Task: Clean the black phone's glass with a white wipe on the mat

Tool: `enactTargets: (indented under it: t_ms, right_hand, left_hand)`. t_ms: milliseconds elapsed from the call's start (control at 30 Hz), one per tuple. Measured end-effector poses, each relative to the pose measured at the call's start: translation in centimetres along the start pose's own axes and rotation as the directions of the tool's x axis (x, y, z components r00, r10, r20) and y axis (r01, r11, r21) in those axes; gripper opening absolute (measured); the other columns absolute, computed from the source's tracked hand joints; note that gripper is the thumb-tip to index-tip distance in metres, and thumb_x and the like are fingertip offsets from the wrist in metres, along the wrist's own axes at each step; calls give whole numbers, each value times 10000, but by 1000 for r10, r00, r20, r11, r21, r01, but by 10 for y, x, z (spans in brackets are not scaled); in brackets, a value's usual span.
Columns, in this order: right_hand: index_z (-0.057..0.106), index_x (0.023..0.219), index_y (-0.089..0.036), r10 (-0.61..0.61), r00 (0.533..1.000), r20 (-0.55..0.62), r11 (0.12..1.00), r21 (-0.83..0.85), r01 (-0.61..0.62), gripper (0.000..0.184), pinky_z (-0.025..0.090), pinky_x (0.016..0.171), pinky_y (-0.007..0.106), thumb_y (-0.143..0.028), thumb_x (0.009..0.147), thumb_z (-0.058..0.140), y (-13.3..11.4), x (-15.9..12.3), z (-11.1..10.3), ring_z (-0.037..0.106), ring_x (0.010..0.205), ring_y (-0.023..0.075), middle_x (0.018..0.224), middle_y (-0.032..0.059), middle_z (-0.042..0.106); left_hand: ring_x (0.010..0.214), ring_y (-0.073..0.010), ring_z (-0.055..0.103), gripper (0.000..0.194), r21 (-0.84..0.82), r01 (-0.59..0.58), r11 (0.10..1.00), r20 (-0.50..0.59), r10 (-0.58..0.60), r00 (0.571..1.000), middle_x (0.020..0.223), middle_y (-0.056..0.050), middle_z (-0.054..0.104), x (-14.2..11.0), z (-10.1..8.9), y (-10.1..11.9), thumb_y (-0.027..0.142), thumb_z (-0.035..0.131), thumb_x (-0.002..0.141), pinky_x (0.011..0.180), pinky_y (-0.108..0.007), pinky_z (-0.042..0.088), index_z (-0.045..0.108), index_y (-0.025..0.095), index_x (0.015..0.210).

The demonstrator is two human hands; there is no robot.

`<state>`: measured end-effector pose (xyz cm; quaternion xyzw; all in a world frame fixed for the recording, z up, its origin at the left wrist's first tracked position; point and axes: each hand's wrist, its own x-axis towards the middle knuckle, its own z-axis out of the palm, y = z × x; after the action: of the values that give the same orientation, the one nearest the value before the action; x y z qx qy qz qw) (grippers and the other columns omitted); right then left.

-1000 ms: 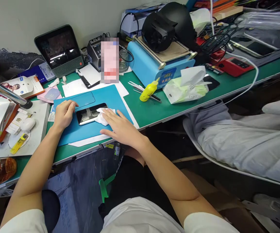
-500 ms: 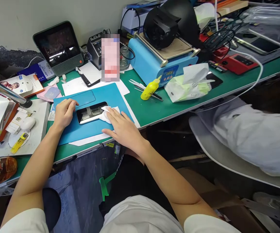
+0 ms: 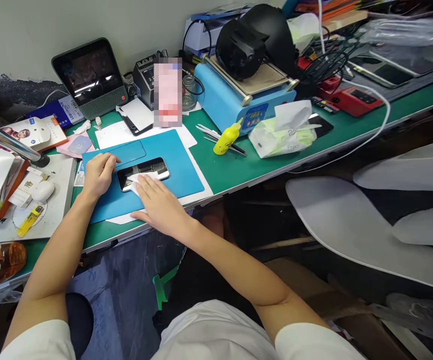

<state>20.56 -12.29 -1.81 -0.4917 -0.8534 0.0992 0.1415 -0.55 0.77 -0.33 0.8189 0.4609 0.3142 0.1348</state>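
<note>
A phone (image 3: 160,166) lies face up on a blue mat (image 3: 180,150), its dark glass reflecting light. My right hand (image 3: 159,202) presses a crumpled white tissue (image 3: 138,178) onto the phone's lower left part, fingers laid over it. My left hand (image 3: 100,174) rests on the mat just left of the phone with its fingers curled in. Whatever those fingers may hold is hidden. Behind the phone, a see-through panel with a thin dark outline (image 3: 135,150) lies flat on the mat.
Back right of the mat are a yellow squeeze bottle (image 3: 227,140), tweezers (image 3: 208,131), a tissue pack (image 3: 282,137) and a blue machine (image 3: 220,97). A screen device (image 3: 88,75) stands behind. Boxes (image 3: 32,131) and a lighter (image 3: 29,221) are left. A person's white-clothed part shows right.
My right hand has slid the tissue leftward across the phone, uncovering its right end. My left hand stays put. The view has shifted slightly, and the person at the right has moved.
</note>
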Motion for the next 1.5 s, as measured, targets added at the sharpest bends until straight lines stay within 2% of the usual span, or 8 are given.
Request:
enactTargets:
  t_ms: [167, 300, 433, 667, 900, 1033, 1200, 1500]
  right_hand:
    - [453, 1610, 43, -75, 996, -37, 997, -12, 75, 894, 305, 1354, 484, -642, 1042, 544, -28, 25, 13, 354, 1638, 360, 1724, 261, 388]
    - [465, 1612, 19, -100, 994, -41, 995, -9, 99, 868, 293, 1358, 459, -650, 1059, 498, -31, 29, 16, 352, 1642, 335, 1729, 240, 394]
    - [440, 1626, 20, -63, 997, -46, 997, 35, 65, 864, 283, 1361, 477, -628, 1060, 520, -18, 15, 10, 338, 1648, 340, 1735, 253, 377]
    - [391, 1645, 38, 96, 995, 0, 993, 75, -95, 847, 273, 1366, 514, -571, 1076, 536, 22, -25, -7, 286, 1665, 356, 1765, 250, 303]
    - [355, 1681, -21, 127, 992, -12, 977, 177, -123, 827, 255, 1366, 562, -615, 1107, 393, 37, -26, -3, 234, 1683, 326, 1781, 227, 271]
    - [350, 1663, 41, 175, 984, -34, 972, 164, -168, 863, 243, 1369, 561, -621, 1109, 360, 31, -27, 2, 212, 1686, 345, 1777, 257, 244]
    - [364, 1632, 103, 247, 966, -80, 964, 122, -237, 941, 270, 1358, 582, -640, 1065, 474, 13, -18, 6, 270, 1661, 410, 1745, 319, 264]
    - [421, 1598, 114, 82, 995, -50, 995, 62, -79, 967, 274, 1365, 512, -652, 1026, 567, -24, 26, 8, 352, 1629, 410, 1710, 332, 351]
  left_hand:
    - [737, -213, 615, 454, -1, -7, 1000, -7, 7, 1000, 692, -23, 643, 0, 0, 0, 491, 408, 1072, 788, -373, 475, 715, 223, 871]
    - [744, -216, 621, 473, 7, -14, 1000, -5, 14, 1000, 696, -27, 650, 0, 0, -1, 513, 404, 1080, 791, -378, 478, 721, 224, 881]
    - [731, -209, 608, 492, 19, -11, 1000, -3, 11, 1000, 695, -20, 642, -1, 0, -3, 524, 387, 1087, 795, -373, 476, 714, 224, 876]
    - [739, -209, 604, 464, 33, -20, 999, 13, 20, 1000, 708, -20, 638, -1, 0, -2, 496, 388, 1087, 794, -375, 471, 697, 230, 866]
    - [743, -211, 611, 467, 38, -16, 999, -1, 16, 1000, 707, -20, 646, 1, 2, -3, 499, 393, 1089, 803, -379, 478, 691, 234, 846]
    - [748, -212, 619, 462, 33, -26, 999, -1, 26, 1000, 711, -20, 643, 0, 1, -3, 491, 392, 1093, 794, -379, 470, 690, 231, 855]
    - [741, -214, 610, 450, 37, -15, 999, 14, 15, 1000, 694, -18, 628, -1, 2, -3, 486, 393, 1085, 785, -378, 464, 690, 232, 863]
    - [729, -210, 602, 472, 42, -12, 999, 14, 12, 1000, 696, -14, 626, 1, 3, -2, 505, 371, 1090, 817, -378, 477, 691, 236, 869]
